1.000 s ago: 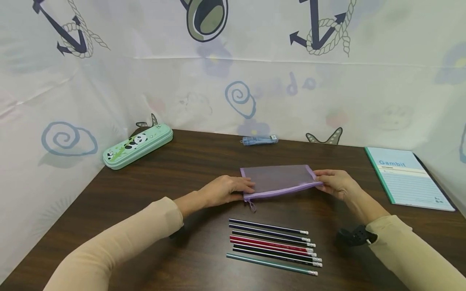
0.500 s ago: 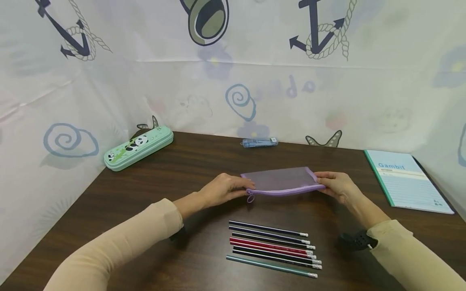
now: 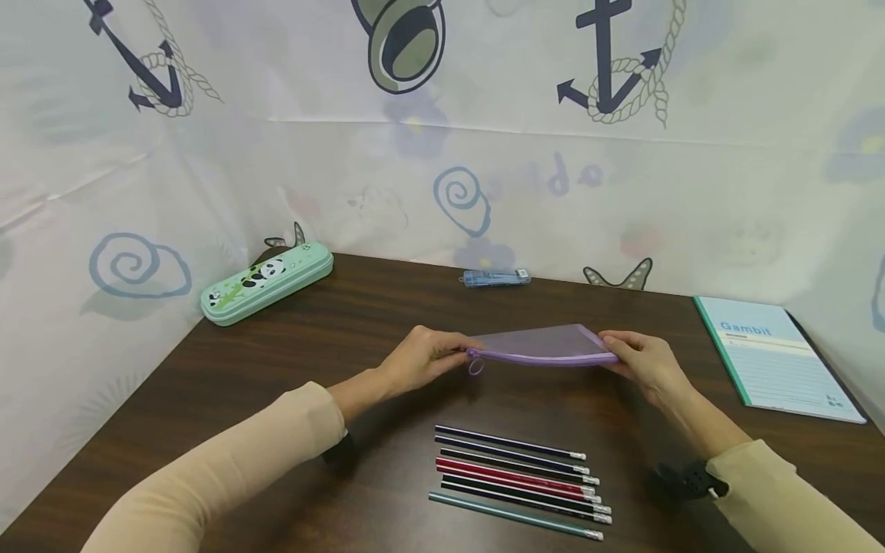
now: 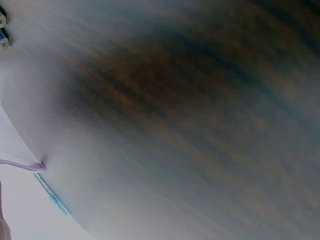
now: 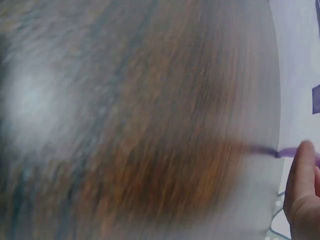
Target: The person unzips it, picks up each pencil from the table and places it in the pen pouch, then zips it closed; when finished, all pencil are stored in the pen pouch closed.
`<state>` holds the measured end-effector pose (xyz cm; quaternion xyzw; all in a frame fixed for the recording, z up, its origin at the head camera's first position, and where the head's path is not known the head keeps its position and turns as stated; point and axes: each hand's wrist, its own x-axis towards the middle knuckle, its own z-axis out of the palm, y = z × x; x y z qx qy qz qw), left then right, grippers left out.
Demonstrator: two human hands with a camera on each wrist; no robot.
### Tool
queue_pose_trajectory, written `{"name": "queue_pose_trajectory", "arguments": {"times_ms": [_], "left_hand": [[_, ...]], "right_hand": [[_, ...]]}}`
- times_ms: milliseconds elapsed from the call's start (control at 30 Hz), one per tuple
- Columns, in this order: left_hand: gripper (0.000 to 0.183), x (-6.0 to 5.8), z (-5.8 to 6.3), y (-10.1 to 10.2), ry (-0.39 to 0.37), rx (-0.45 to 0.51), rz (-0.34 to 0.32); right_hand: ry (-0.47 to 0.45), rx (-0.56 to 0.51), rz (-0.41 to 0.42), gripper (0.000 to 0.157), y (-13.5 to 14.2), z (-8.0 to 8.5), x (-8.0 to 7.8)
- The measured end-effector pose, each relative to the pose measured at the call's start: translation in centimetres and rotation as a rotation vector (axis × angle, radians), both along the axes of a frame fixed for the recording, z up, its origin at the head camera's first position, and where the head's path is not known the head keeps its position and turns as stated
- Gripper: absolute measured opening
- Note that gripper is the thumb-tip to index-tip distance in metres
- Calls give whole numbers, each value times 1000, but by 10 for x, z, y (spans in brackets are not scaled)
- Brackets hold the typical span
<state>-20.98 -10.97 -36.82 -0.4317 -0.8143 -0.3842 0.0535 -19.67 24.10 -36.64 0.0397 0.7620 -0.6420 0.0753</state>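
Observation:
A sheer mesh pouch with a purple zipper edge (image 3: 539, 343) is held up between both hands, its zipper side toward me. My left hand (image 3: 423, 359) pinches its left end beside the zipper, where a round purple pull ring (image 3: 475, 367) hangs down. With thumb and fingers my right hand (image 3: 646, 362) grips the other end of the zipper edge. In the right wrist view, fingers (image 5: 302, 175) show at the purple trim. Nearer to me, several pencils (image 3: 518, 480) lie side by side on the dark wooden table (image 3: 359, 491), erasers to the right.
A mint pencil case with pandas (image 3: 270, 283) lies at the back left. A small blue item in clear packaging (image 3: 495, 278) sits at the back edge. On the right is a Gambit notebook (image 3: 777, 357). A patterned white cloth (image 3: 332, 177) hangs behind the table.
Both hands have raised the pouch's zipper edge and tilted it, so its face looks flatter from here. The left fingers have shifted to the zipper end. The pencils lie as before.

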Motion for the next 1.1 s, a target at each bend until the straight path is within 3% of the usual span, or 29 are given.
{"name": "queue_pose_trajectory", "arguments": {"times_ms": [100, 233, 333, 433, 533, 633, 733, 1100], "left_hand": [[23, 1, -1, 1, -15, 24, 14], [23, 1, -1, 5, -3, 33, 12], [23, 1, 0, 7, 0, 30, 14], [23, 1, 1, 9, -8, 30, 15], [23, 2, 1, 11, -14, 35, 18], [23, 4, 2, 15, -19, 41, 22], [23, 5, 3, 19, -30, 50, 23], [21, 11, 7, 27, -7, 63, 30]], "right_hand": [[97, 63, -47, 49, -2, 3, 5], [316, 128, -295, 34, -11, 11, 12], [416, 58, -427, 10, -24, 21, 18], [437, -53, -354, 6, -39, 27, 28], [408, -95, -188, 2, -58, 25, 38], [359, -82, -56, 14, -76, 20, 47], [319, -60, 26, 23, -93, 17, 53], [337, 11, 55, 22, -121, 14, 60]]}}
